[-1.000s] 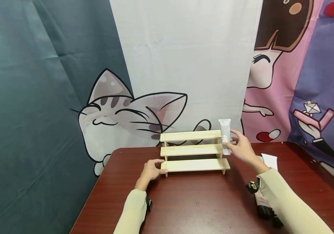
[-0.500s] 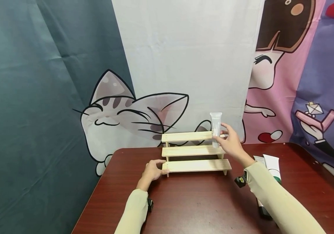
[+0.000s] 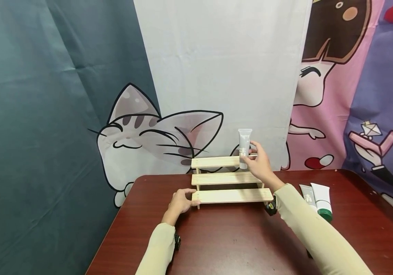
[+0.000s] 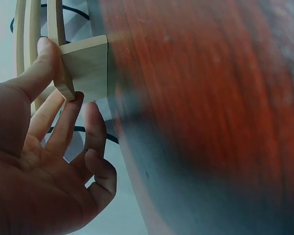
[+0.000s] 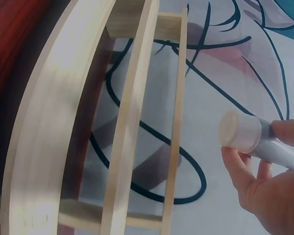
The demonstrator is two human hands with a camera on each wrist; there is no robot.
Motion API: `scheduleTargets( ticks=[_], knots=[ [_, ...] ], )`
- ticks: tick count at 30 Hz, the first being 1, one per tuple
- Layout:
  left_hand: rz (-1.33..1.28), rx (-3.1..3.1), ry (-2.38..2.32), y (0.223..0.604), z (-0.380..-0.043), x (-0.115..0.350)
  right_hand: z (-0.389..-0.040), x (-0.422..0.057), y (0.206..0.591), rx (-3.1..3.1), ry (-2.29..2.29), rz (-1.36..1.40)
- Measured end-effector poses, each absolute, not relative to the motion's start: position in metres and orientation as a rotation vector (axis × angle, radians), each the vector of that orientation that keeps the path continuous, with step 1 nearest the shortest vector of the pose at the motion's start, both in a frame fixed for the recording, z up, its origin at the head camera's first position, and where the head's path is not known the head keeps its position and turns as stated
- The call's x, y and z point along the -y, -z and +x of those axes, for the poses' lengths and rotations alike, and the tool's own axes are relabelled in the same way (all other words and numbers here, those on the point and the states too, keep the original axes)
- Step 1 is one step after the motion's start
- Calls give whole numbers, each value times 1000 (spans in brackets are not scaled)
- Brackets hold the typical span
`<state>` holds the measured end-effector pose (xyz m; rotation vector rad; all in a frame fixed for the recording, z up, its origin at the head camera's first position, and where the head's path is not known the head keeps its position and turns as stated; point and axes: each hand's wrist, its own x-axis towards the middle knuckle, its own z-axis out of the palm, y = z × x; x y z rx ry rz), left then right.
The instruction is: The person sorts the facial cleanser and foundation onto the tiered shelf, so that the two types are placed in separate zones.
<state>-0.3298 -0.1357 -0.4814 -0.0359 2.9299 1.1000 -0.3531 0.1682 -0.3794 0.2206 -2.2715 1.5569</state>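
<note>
A pale three-step wooden rack (image 3: 231, 196) stands at the table's back. My left hand (image 3: 181, 201) pinches the left end of its lowest step; in the left wrist view the thumb (image 4: 46, 61) lies on one side of the board and fingers on the other. In the head view my right hand (image 3: 260, 166) holds a grey squeeze tube (image 3: 244, 147) upright, white cap down, in front of or above the top step. The right wrist view has the tube's cap (image 5: 242, 132) between thumb and fingers, apart from the step boards.
On the right of the reddish-brown table (image 3: 217, 240) lie another grey tube (image 3: 307, 195) and a white tube with a green cap (image 3: 321, 198). My right sleeve hides what lies nearer. A printed cloth (image 3: 217, 76) hangs behind the table.
My right hand has carried the tube leftward and upward, from the rack's right end to over its upper steps. The left hand keeps its grip on the rack. More of the lying tubes shows.
</note>
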Motion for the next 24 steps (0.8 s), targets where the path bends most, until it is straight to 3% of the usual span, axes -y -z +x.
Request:
scheduleTargets(
  ticks=[24],
  knots=[
    [-13, -2965, -1080, 483, -329, 135, -386, -111, 396, 2223, -1602, 294]
  ],
)
